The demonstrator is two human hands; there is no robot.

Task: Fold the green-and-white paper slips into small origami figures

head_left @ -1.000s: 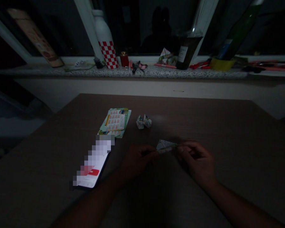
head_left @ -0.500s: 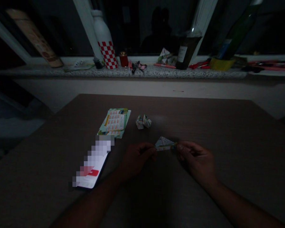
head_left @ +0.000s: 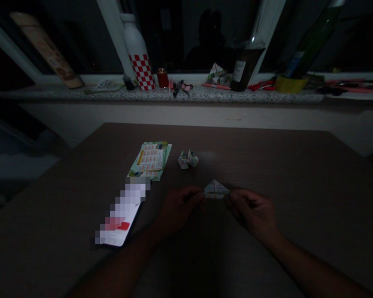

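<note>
Left hand (head_left: 182, 209), fingers drawn narrow, pinches left corner of folded paper triangle (head_left: 216, 190); right hand (head_left: 253, 210), likewise narrow, pinches right corner. Triangle between hands, over table (head_left: 298, 165), near small paper figure (head_left: 192, 160).

No text is legible: print on the folded paper (head_left: 216, 190), stacked cards (head_left: 151, 159) and white label (head_left: 238, 71) is too small.

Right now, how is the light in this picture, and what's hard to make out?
Head view: dim overall, the phone glowing brightest but partly pixelated; head view again: left hand and right hand look dark, and print on the folded paper is unreadable.
</note>
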